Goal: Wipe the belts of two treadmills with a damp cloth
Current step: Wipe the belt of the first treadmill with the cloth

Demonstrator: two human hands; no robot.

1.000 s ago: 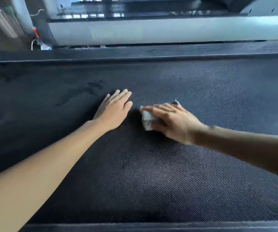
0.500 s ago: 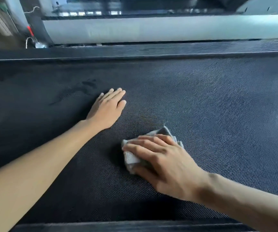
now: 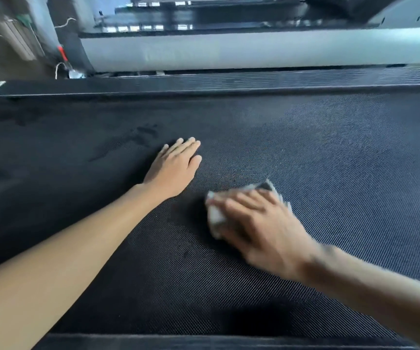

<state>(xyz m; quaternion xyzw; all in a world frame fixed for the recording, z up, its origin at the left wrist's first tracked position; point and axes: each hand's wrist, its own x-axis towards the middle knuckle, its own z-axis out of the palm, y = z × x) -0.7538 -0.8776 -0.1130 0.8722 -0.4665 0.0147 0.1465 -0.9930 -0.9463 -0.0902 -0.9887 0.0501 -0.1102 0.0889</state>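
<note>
One cloth (image 3: pixel 214 217) on left-right belt (image 3: pixel 330 160)

Bare forearms (image 3: pixel 82 251), left hand (image 3: pixel 176 168), right hand (image 3: pixel 262 226)

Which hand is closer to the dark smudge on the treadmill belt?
Left. The left hand lies flat on the belt, the dark smudge just beyond its fingers. The right hand is farther off, nearer the camera and to the right, on the cloth.
</note>
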